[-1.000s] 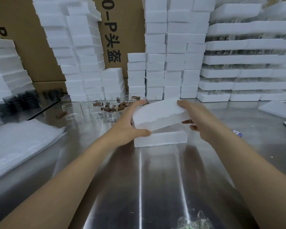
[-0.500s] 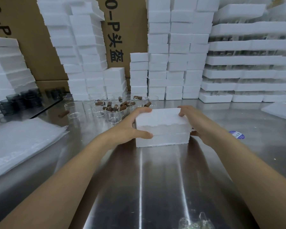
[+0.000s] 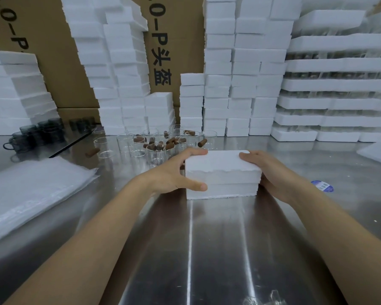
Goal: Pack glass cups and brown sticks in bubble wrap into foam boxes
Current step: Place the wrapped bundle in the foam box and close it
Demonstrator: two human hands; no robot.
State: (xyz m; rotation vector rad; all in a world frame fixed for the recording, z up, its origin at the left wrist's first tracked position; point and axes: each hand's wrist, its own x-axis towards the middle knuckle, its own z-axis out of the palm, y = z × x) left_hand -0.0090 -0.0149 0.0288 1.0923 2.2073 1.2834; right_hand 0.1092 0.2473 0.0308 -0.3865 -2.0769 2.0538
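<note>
Fingers of left hand [image 3: 173, 172] spread wide over foam box [image 3: 222, 175], thumb on its front, fingertips on its lid. Right hand [image 3: 271, 170] likewise clasping the opposite end. Behind the box, glass cups [image 3: 141, 146] and brown sticks [image 3: 161, 145]; left of it, bubble wrap [image 3: 31, 194].

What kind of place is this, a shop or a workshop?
Most likely a packing room or small warehouse: stacks of white foam boxes line the back, large cardboard cartons stand behind them, and loose glass cups wait on a steel table.
</note>
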